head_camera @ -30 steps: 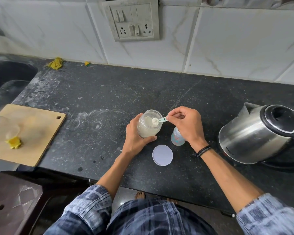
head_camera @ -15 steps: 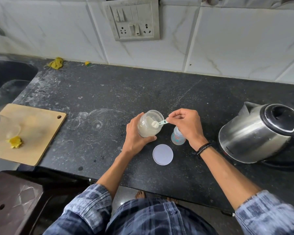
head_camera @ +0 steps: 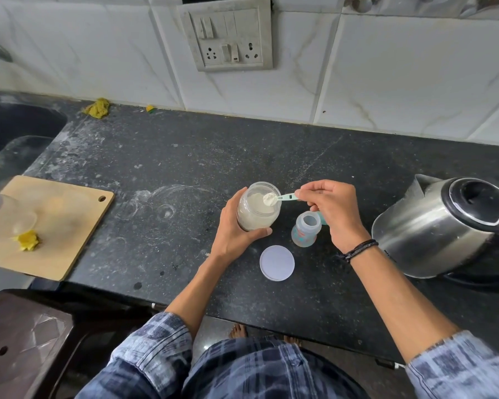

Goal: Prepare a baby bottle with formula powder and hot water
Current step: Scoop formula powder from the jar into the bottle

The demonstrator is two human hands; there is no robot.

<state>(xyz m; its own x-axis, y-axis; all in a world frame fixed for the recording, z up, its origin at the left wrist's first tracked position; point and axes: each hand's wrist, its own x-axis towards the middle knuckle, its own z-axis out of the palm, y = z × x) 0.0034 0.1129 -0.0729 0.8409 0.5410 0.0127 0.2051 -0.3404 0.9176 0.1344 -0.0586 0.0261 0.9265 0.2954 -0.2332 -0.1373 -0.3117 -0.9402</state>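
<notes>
Right hand [head_camera: 333, 208] fingers [head_camera: 306, 193] pinching a green scoop [head_camera: 283, 197], heaped with powder, over the open formula jar [head_camera: 258, 211]. Left hand [head_camera: 234, 234] wrapped around that jar, tilted. Uncapped baby bottle [head_camera: 306, 229] upright on the table [head_camera: 185, 168], just right of the jar; white lid [head_camera: 277, 263] nearby, kettle [head_camera: 450, 226] farther right.

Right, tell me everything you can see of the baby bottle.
The baby bottle is small, of clear, bluish plastic, with a faint reddish and teal print on its side. It stands upright on the dark countertop, uncapped, its wide white-rimmed mouth open; no liquid shows inside. It sits right of the powder jar, behind the white lid, and partly under the right hand, which holds a scoop of powder. Whether the hand touches it cannot be told.
</notes>
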